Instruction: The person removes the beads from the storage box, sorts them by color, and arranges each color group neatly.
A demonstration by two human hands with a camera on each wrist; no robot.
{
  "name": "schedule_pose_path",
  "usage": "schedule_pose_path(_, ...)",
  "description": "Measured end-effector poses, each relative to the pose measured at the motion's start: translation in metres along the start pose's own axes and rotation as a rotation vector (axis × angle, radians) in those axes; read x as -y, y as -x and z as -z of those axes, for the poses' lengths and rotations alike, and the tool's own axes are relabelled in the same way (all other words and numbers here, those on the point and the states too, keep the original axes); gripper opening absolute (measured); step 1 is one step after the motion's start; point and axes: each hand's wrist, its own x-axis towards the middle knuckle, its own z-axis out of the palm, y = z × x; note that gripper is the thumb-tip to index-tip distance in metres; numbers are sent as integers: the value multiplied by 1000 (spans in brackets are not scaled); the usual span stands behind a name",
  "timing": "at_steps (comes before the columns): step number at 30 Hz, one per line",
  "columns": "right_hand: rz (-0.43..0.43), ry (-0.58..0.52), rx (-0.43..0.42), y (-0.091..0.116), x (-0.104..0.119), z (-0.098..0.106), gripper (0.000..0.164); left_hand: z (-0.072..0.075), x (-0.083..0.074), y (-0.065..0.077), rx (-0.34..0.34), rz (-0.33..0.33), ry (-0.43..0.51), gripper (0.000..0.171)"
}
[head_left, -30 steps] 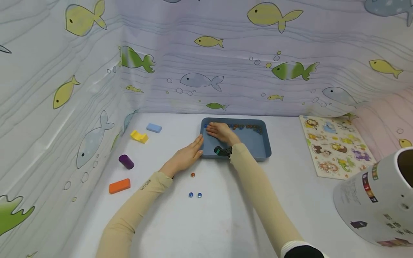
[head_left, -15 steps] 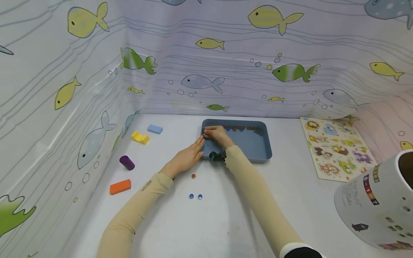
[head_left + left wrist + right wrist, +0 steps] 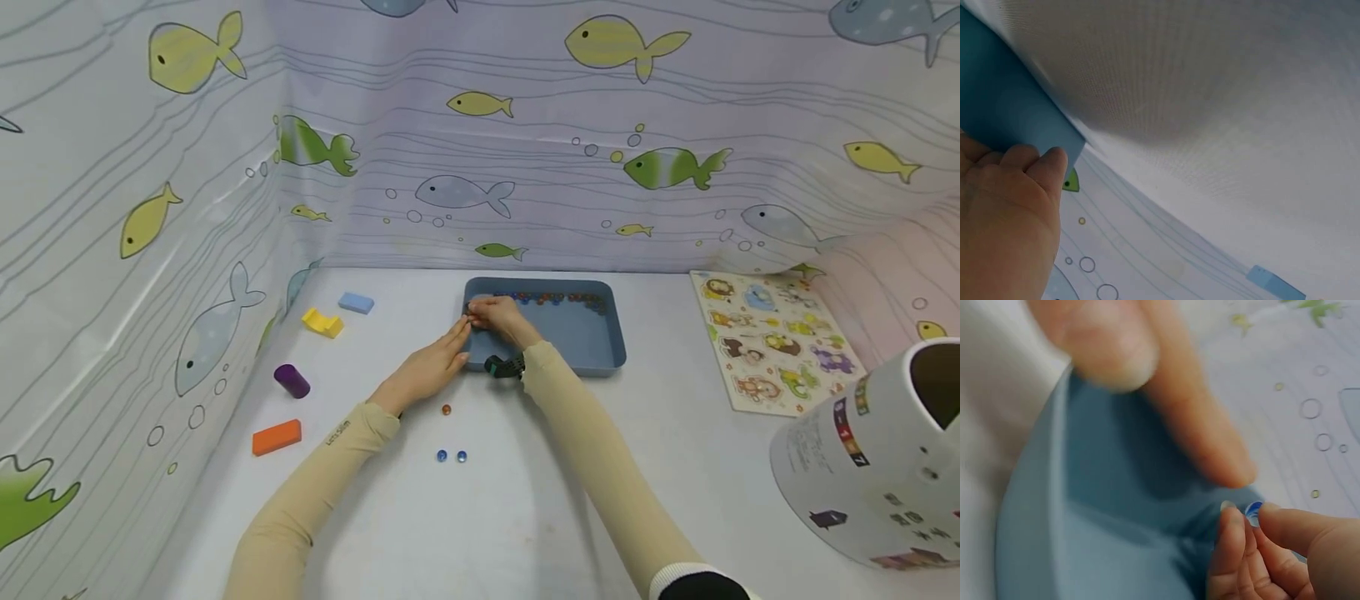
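A blue-grey tray [image 3: 573, 346] stands at the back of the white table. My left hand [image 3: 426, 371] rests its straight fingers against the tray's left side; its palm [image 3: 1010, 219] shows beside the tray wall in the left wrist view. My right hand [image 3: 498, 317] is over the tray's left end, fingertips close to the left hand's. In the right wrist view, its thumb and fingers pinch a blue glass marble [image 3: 1253, 514], while blurred left-hand fingers [image 3: 1200, 437] lie across the tray wall. Orange and blue marbles [image 3: 551, 297] line the tray's far side.
An orange marble [image 3: 446, 409] and two blue marbles [image 3: 452, 457] lie before the tray. At left are a light blue block [image 3: 356, 302], yellow block [image 3: 322, 322], purple cylinder [image 3: 292, 381] and orange block [image 3: 277, 437]. A sticker board [image 3: 772, 342] and white bucket [image 3: 847, 475] stand right.
My right hand has gone from extended fingers over the tray's far left part to a pinch at its left edge, near the left fingertips. The left hand has stayed in place.
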Motion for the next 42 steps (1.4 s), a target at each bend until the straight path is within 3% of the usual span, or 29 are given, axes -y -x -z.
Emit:
schedule_pose_path(10,62,-111,156,29,12,19,42,0,4,-2,-5,19,-20,59)
schedule_pose_path(18,26,-268,330,66,9,29,48,-1,4,-1,-6,16,-7,59)
schedule_pose_path(22,39,-253,423,87,4,33,41,-2,3,-1,-6,19,-3,59)
schedule_pose_path(27,46,-128,531,110,-11,37,26,-3,1,-1,-8,20,1,58)
schedule_pose_path(34,12,85,679,130,-49,35,30,-1,1,0,-6,33,-5,59)
schedule_pose_path(42,55,559,758,147,-70,21,19,-3,5,-1,-10,10,-3,59)
